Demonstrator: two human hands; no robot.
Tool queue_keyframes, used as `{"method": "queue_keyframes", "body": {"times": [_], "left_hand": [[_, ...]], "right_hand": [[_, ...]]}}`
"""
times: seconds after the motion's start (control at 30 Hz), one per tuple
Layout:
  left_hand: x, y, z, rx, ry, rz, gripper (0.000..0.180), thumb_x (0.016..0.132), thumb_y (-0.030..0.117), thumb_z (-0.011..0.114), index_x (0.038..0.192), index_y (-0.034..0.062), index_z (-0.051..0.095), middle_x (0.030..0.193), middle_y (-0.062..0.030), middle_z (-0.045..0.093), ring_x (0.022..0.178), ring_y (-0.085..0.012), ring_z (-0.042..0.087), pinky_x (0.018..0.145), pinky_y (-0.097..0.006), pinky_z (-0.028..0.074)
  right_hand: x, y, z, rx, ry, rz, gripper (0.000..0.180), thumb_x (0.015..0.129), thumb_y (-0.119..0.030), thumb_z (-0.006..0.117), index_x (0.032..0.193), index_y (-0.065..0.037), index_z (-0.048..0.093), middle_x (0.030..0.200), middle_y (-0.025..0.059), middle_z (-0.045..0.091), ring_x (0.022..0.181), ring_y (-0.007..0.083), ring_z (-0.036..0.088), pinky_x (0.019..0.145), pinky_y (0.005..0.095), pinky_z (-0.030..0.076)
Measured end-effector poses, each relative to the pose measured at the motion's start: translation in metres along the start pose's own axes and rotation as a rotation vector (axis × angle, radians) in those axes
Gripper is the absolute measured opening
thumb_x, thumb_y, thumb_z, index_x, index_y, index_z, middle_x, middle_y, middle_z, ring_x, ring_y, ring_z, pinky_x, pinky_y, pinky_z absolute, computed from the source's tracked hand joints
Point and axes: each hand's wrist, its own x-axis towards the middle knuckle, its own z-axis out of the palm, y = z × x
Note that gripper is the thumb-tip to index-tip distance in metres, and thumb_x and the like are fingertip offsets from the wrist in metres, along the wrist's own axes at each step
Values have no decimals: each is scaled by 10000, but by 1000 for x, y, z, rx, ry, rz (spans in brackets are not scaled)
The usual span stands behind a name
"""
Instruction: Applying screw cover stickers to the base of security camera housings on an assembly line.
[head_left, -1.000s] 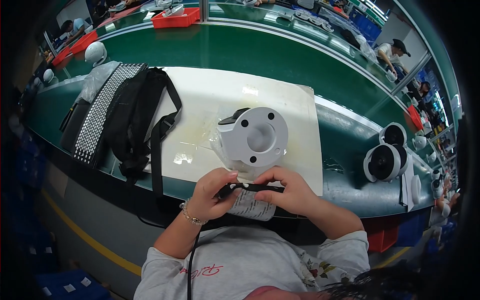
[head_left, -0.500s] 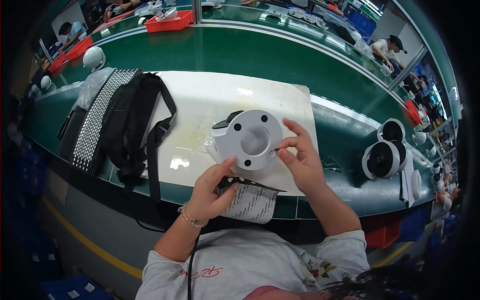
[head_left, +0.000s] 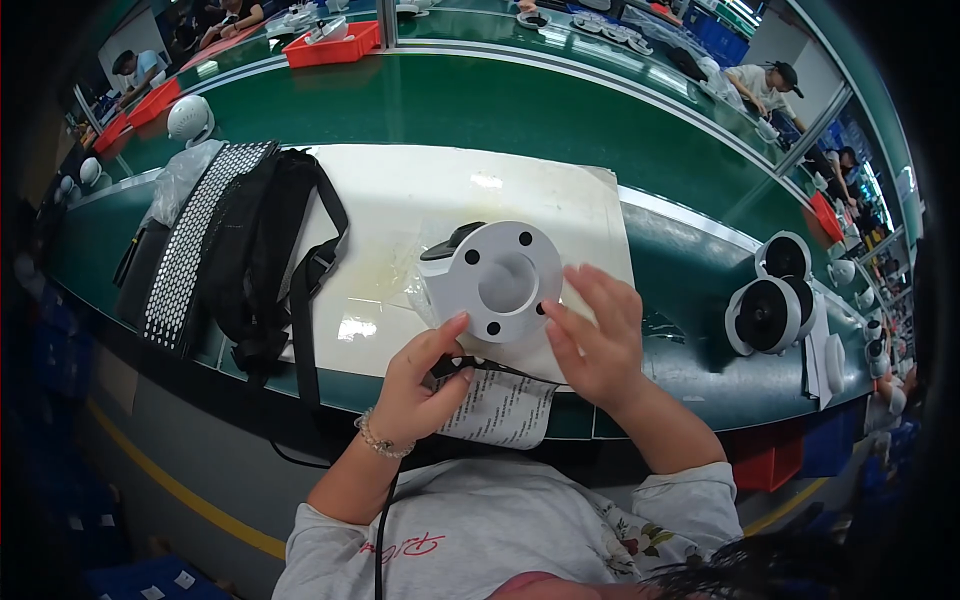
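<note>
A white round plastic base (head_left: 450, 292) with a hollow centre lies on the white board, its ring face up. Black round pads (head_left: 525, 239) sit in recesses around the ring. My left hand (head_left: 425, 385) pinches a strip of black pads with a printed paper backing (head_left: 505, 408), its index fingertip at the ring's lower left edge. Over the ring's lower right, my right hand (head_left: 605, 350) has its fingers apart, one fingertip against a black pad (head_left: 541, 308). Behind the ring, part of a dark piece (head_left: 452, 243) shows beside clear plastic film.
The white board (head_left: 560, 195) covers the middle of the green bench. A black strapped bag (head_left: 250, 260) lies to the left. White and black round fan-like units (head_left: 765, 315) stand on the right. Beyond the metal rail are a red tray (head_left: 335, 45) and people at work.
A small black pad at my right fingertips has gone into the bare recess at the ring's lower right. My right hand has shifted slightly downward with its fingers spread; my left stays nearly still.
</note>
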Motion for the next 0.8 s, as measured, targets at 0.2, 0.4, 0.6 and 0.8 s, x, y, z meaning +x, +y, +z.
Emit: {"method": "queue_keyframes", "body": {"times": [0.2,0.4,0.6,0.8], "left_hand": [[1,3,2,-50,31,-50,592,685,-58,572,1250,65,447,779,-51,509,708,-133,494,685,-236,412],[0,1,-1,-26,46,1,584,687,-46,581,1246,65,454,780,-56,524,714,-136,503,684,-238,413],[-7,3,-10,-25,92,-101,547,696,-10,601,1224,44,471,788,-63,535,712,-139,506,673,-240,408],[-3,10,-9,22,34,-99,528,681,-31,617,1192,26,495,826,-50,538,764,-127,508,711,-237,408]], "right_hand": [[0,-5,11,163,129,194,254,798,-171,585,1006,-27,573,1034,92,555,980,236,503,836,328,371],[18,3,14,1244,-247,894,307,833,-194,579,1065,-8,501,933,27,557,840,100,515,726,243,425],[60,92,-6,1199,15,777,225,866,-155,505,1037,-8,505,919,59,589,782,112,590,724,246,474],[42,225,58,-604,72,220,184,793,-149,529,943,-55,577,906,77,591,828,247,558,710,373,458]]}}
